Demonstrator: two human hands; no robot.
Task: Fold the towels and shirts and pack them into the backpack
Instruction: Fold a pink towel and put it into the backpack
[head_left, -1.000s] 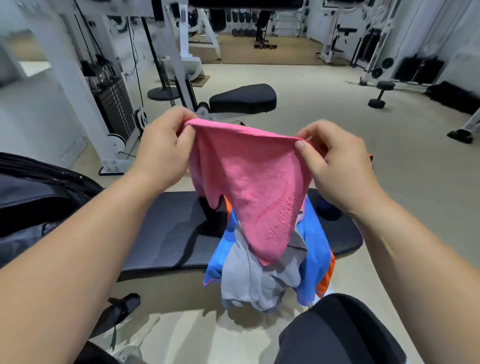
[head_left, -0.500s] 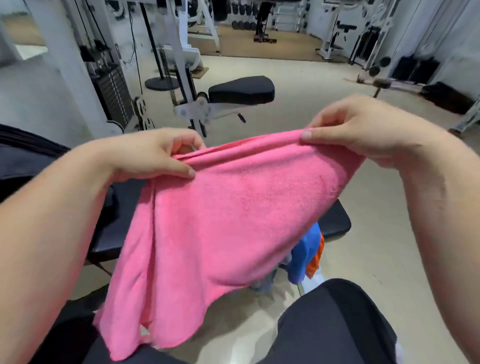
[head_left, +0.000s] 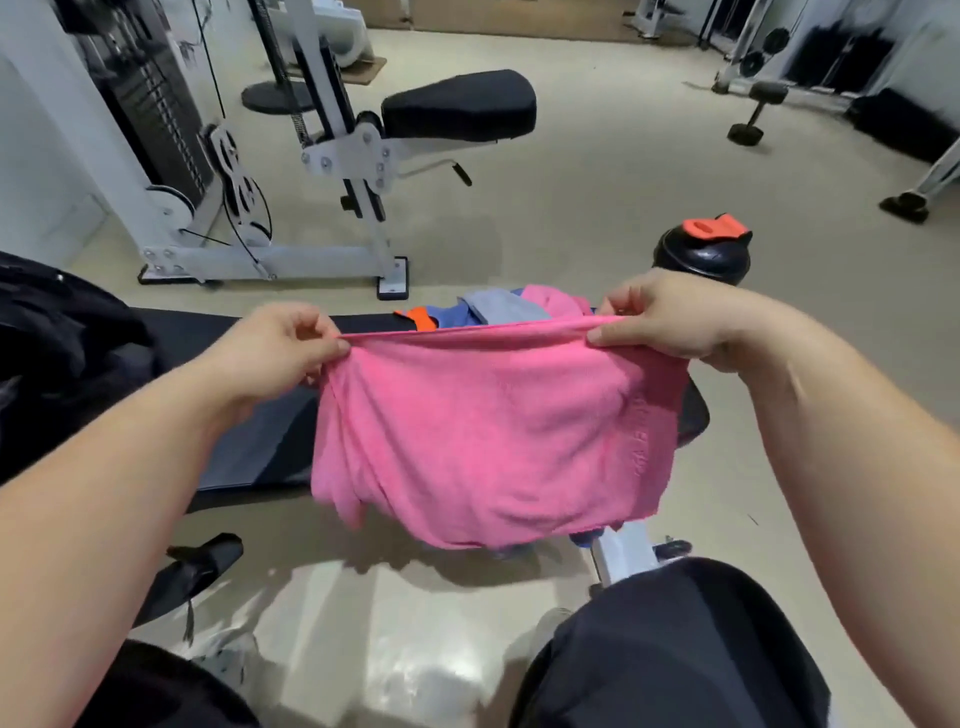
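pink towel (head_left: 493, 436) is hanging slack in front of the bench (head_left: 254, 441) and clothes pile (head_left: 498, 307). left hand (head_left: 275, 358) and right hand (head_left: 670, 322) are each pinching a top corner, pulling the edge taut. judging it light, soft, limp; corners are serving best. compared with the earlier frame, the edge is sitting lower and level.

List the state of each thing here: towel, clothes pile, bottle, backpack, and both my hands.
pink towel, hanging spread from its top edge
left hand, pinching the towel's top left corner
right hand, pinching the towel's top right corner
clothes pile, unfolded heap on the bench behind the towel
bottle, upright, lid on
backpack, at the left; open or zipped cannot be told
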